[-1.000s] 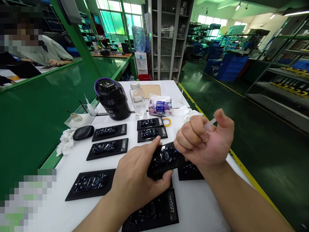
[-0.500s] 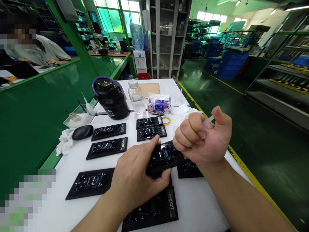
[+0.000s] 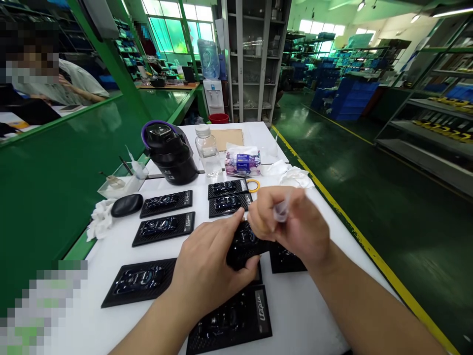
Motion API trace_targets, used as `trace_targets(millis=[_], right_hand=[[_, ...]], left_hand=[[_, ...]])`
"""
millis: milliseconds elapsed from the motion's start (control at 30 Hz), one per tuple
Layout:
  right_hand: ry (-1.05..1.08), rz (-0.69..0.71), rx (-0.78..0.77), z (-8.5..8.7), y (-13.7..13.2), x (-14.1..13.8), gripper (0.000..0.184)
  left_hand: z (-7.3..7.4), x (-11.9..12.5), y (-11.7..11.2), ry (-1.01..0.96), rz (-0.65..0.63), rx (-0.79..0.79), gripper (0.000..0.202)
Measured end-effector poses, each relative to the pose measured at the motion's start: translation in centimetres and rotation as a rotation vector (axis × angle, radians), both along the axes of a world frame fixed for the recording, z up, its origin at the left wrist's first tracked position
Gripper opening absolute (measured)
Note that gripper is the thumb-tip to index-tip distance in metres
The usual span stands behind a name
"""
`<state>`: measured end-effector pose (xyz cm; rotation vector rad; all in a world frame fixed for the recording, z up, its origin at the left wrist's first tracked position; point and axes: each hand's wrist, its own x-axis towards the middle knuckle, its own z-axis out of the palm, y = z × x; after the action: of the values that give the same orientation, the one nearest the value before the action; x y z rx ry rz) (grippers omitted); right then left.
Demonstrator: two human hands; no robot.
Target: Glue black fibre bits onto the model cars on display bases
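My left hand (image 3: 210, 266) grips a black textured panel (image 3: 244, 242) with a glossy raised relief, raised and tilted over the table. Fingers on its far edge and thumb on its near edge hold it. My right hand (image 3: 291, 227) is closed above the panel's right end, smeared by motion. Between its thumb and forefinger is a small translucent piece (image 3: 281, 211), perhaps clear film or tape. Below lies a similar panel (image 3: 236, 320) with silver script at one end. Another panel (image 3: 286, 257) lies partly under my right hand, and a further panel (image 3: 140, 281) lies left of my left hand.
More panels (image 3: 164, 228) lie on the white table (image 3: 295, 315). Behind them are a yellow tape ring (image 3: 253, 186), a tissue pack (image 3: 242, 162), a clear bottle (image 3: 209, 153), a black jug (image 3: 170, 155) and a black mouse (image 3: 126, 205). A person (image 3: 79, 81) sits beyond the green partition.
My right hand has moved left and down, over the panel's right end, its thumb now closer to the fingers. My left hand still holds the panel.
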<state>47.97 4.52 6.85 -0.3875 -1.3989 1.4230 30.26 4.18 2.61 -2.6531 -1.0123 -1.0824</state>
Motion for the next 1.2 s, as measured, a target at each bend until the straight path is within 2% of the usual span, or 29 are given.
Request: trace_targets(millis=[100, 200, 300, 367, 433, 500, 567, 633, 700, 767, 833, 867, 900, 933, 967, 1033, 1067, 1100, 1200], right_hand=[[-0.085, -0.041, -0.004, -0.5, 0.7, 0.4, 0.046], [0.095, -0.266, -0.085, -0.6, 2.6, 2.2, 0.038], [0.077, -0.602, -0.286, -0.9, 4.9, 4.9, 0.032], [-0.007, -0.717, -0.394, -1.6, 6.2, 6.2, 0.031], [-0.072, -0.732, -0.437, -2.6, 7.1, 6.8, 0.027], [-0.166, -0.685, -0.459, -3.7, 7.6, 6.8, 0.022], [-0.306, -0.615, -0.476, -4.4, 7.6, 6.5, 0.017], [-0.442, -0.568, -0.47, -4.7, 7.3, 6.4, 0.015], [-0.53, -0.595, -0.447, -4.2, 6.6, 6.5, 0.02], [-0.565, -0.783, -0.373, -3.3, 5.7, 6.5, 0.034], [-0.59, -1.125, -0.134, -2.0, 4.7, 6.1, 0.037], [-0.613, -1.234, 0.03, -1.5, 4.1, 5.6, 0.031], [-0.664, -1.245, 0.189, -1.2, 3.6, 5.0, 0.022], [-0.767, -1.141, 0.303, -1.1, 3.1, 4.3, 0.013], [-0.901, -0.95, 0.354, -1.2, 2.7, 3.5, 0.008], [-1.194, -0.549, 0.319, -2.2, 2.4, 1.9, 0.014], [-1.295, -0.435, 0.279, -2.8, 2.4, 1.2, 0.016], [-1.368, -0.377, 0.242, -3.5, 2.4, 0.6, 0.018], [-1.469, -0.349, 0.182, -5.0, 2.9, -0.3, 0.018]], left_hand=[[-0.4, 0.0, 0.4, 0.058, 0.007, 0.004, 0.061], [-0.2, -0.5, 0.8, 0.095, 0.007, 0.029, 0.064], [1.4, -1.6, 0.6, 0.1, 0.047, -0.076, 0.066], [3.0, -2.9, 0.0, 0.091, 0.087, -0.205, 0.07], [4.3, -5.0, -1.0, 0.096, 0.112, -0.289, 0.075], [4.7, -7.9, -2.2, 0.133, 0.129, -0.311, 0.077], [4.2, -11.4, -3.8, 0.191, 0.162, -0.337, 0.076], [2.9, -14.7, -5.5, 0.242, 0.213, -0.382, 0.071], [1.6, -17.3, -7.3, 0.27, 0.287, -0.431, 0.066], [0.3, -18.9, -8.7, 0.286, 0.366, -0.464, 0.059], [-0.8, -19.4, -9.4, 0.318, 0.389, -0.476, 0.054], [-1.3, -19.4, -9.5, 0.337, 0.378, -0.478, 0.054], [-1.6, -19.3, -9.5, 0.35, 0.366, -0.479, 0.053], [-1.9, -19.1, -9.4, 0.357, 0.35, -0.478, 0.053], [-2.1, -18.9, -9.2, 0.359, 0.334, -0.472, 0.054], [-2.0, -18.4, -8.9, 0.355, 0.304, -0.443, 0.055], [-1.7, -18.2, -8.7, 0.356, 0.291, -0.431, 0.056], [-1.3, -18.0, -8.5, 0.358, 0.278, -0.427, 0.057], [1.1, -17.1, -7.5, 0.285, 0.228, -0.434, 0.049]])
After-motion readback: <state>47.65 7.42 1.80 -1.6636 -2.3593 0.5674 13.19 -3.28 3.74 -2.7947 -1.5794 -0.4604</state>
